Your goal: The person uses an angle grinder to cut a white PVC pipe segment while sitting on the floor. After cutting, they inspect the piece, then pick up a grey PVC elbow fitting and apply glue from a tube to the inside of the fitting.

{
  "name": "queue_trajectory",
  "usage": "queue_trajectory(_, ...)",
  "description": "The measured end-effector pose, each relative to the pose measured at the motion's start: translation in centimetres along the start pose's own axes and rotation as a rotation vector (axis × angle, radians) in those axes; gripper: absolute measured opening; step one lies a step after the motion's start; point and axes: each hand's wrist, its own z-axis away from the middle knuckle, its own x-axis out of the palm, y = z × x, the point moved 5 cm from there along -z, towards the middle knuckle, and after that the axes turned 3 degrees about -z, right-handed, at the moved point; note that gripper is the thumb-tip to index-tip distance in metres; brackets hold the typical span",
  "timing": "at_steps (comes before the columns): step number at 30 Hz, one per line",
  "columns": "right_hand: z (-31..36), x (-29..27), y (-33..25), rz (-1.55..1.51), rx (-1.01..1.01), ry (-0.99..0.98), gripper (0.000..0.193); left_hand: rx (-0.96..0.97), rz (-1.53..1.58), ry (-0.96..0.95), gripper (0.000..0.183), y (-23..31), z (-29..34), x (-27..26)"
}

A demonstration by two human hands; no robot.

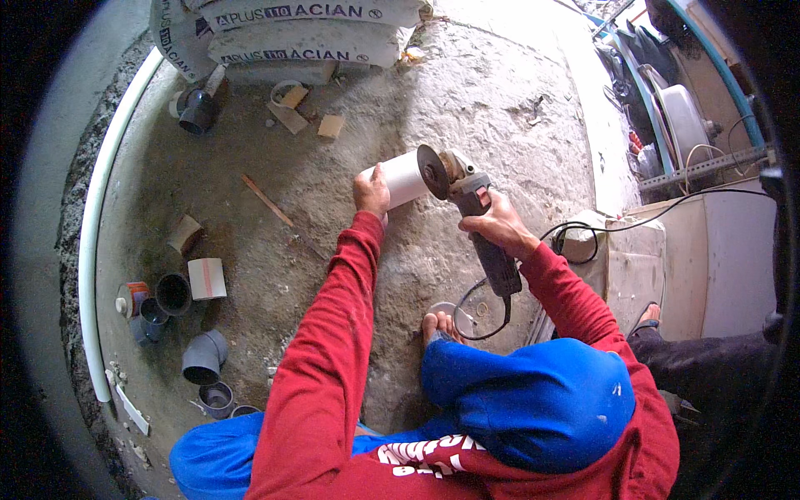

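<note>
My left hand (372, 193) is closed around the left end of a short white plastic pipe (404, 178), held a little above the rough floor. In my right hand (502, 225) is a dark angle grinder (492, 250), gripped round its body. Its thin cutting disc (432, 172) stands at the pipe's right end, touching or very close to it; I cannot tell which. Whether the disc spins does not show. A black power cord (481, 332) loops from the grinder's rear, near my bare foot, and a cable runs off to the right.
Grey pipe fittings (205, 357) and a can (132, 298) lie at the left, beside a long white pipe (117, 179). Stacked bags (312, 42) stand at the back. Wood scraps (331, 126) dot the floor. Another person's dark-clothed leg (700, 362) is at the right, near a pale block (633, 258).
</note>
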Motion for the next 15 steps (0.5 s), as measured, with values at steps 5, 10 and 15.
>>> queue_trajectory(5,-0.6,0.4,0.4,-0.012,0.019,-0.059,0.045,0.018,-0.014,-0.039,0.042,-0.9,-0.6,0.0)
queue_trajectory(10,-0.6,0.3,0.2,0.015,0.017,-0.013,0.045,0.047,-0.070,-0.043,0.043,-1.7,-1.4,0.0)
queue_trajectory(15,-0.5,0.5,-0.2,0.031,0.025,-0.043,0.047,-0.005,-0.059,0.000,0.044,-2.2,-1.3,0.3)
